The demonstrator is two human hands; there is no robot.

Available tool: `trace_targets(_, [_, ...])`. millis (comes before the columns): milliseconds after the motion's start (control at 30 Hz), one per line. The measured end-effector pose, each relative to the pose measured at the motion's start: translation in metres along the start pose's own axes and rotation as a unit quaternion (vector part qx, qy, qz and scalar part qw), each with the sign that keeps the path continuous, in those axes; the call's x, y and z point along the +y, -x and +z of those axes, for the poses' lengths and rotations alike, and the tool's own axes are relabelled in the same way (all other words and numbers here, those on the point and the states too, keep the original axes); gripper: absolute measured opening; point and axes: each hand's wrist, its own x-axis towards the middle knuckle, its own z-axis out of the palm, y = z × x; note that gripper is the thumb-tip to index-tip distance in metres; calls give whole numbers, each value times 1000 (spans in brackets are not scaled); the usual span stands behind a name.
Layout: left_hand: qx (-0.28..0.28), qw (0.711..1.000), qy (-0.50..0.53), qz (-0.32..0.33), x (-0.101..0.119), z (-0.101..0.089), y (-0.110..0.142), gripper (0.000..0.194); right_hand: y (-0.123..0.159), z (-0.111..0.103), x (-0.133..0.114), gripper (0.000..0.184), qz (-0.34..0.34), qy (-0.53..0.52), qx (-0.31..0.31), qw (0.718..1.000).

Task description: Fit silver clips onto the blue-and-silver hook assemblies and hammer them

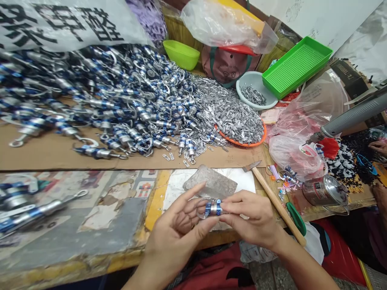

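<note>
A small blue-and-silver metal fitting with a curved hook (213, 208) is held between both hands above the bench edge. My right hand (254, 215) pinches its right end between thumb and fingers. Around the hooked left side is my left hand (178, 225), thumb against the fitting's lower edge and index finger stretched upward. Just behind my fingers a grey stone block (210, 181) lies on a white sheet (175, 189). To the right rests a hammer with a wooden handle (278, 205). The fitting's right tip is hidden by my fingers.
A large heap of similar fittings (121, 96) covers the back left; more lie at front left. Small metal plates (236, 112) fill an orange-rimmed tray. Behind are a pale bowl (256, 90) and green basket (298, 66). An electric screwdriver (353, 114), metal mug (325, 191) and another person's hand (379, 148) are right.
</note>
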Motion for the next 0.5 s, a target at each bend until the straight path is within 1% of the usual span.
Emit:
trace_targets(67, [8, 1000, 13, -2, -1, 3, 2, 65, -13, -8, 8, 11, 48, -7, -75, 996])
trace_targets(133, [3, 1000, 9, -5, -1, 5, 2, 68, -33, -12, 25, 13, 97, 90, -125, 983])
trace_targets(167, [1, 1000, 5, -6, -1, 4, 2, 70, -45, -12, 37, 14, 118, 175, -120, 970])
trace_targets(200, [-2, 1000, -1, -8, -2, 4, 1, 71, -56, -10, 49, 17, 150, 278, -121, 941])
trace_targets(267, [-11, 1000, -15, -12, -3, 2, 0, 75, -78, -1, 71, 20, 183, 340, -117, 915])
trace_targets(300, [-17, 999, -24, -13, -4, 1, -1, 76, -87, 4, 80, 21, 194, 356, -119, 906])
trace_targets(400, [-49, 998, -43, -2, -6, -2, -4, 78, -102, 17, 94, 26, 202, 368, -124, 899])
trace_targets(467, [-59, 997, -50, 1, -6, -3, -7, 81, -102, 17, 97, 29, 200, 364, -124, 902])
trace_targets(500, [-54, 997, -51, -2, -6, -3, -8, 82, -100, 14, 97, 28, 198, 357, -121, 905])
